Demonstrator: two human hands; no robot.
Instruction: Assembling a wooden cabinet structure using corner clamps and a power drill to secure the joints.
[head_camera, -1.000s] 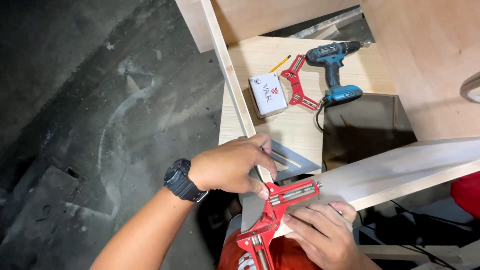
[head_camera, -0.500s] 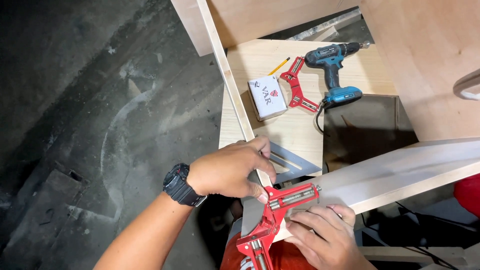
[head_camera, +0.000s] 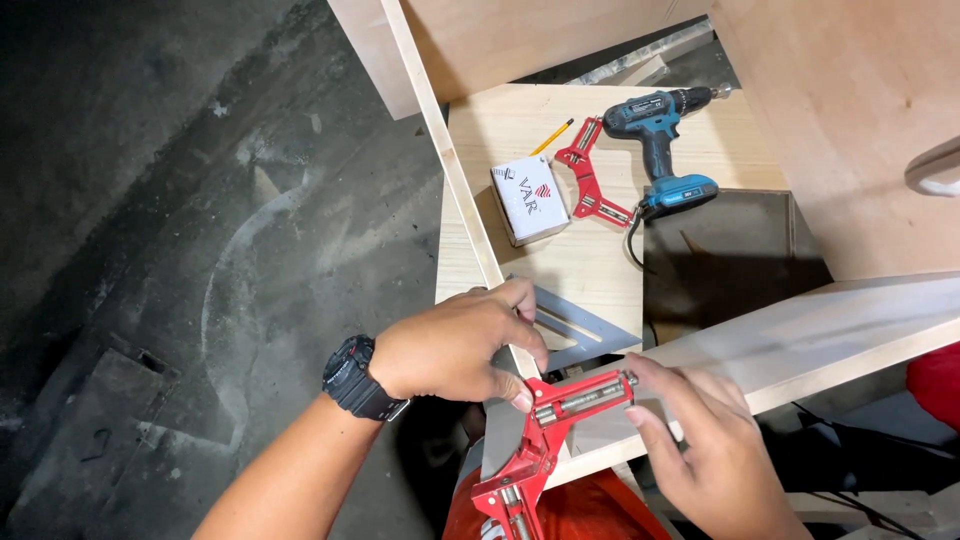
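Left fingers (head_camera: 520, 352) curled and pressed down over the corner joint, thumb tip against the red metal corner clamp (head_camera: 555, 425). Right fingers (head_camera: 655, 385) loosely bent, tips touching the far end of that clamp's screw bar, not closed around it. Left hand (head_camera: 455, 345) wearing a black wristwatch (head_camera: 357, 378), palm down on the thin pale wooden board (head_camera: 445, 160) running up and away. Right hand (head_camera: 705, 450) resting against the long pale wooden plank (head_camera: 800, 335) stretching off to the right. Clamp seated right where board and plank meet, at the near edge of the pale plywood bench (head_camera: 600, 265). Just beyond the left hand, flat on the bench, a grey metal triangular square (head_camera: 580, 325). Farther up: small white cardboard box (head_camera: 532, 200), second red corner clamp (head_camera: 590, 180), yellow pencil (head_camera: 552, 137), blue-and-black cordless drill (head_camera: 660, 140). Dark concrete floor (head_camera: 180, 220) to the left.
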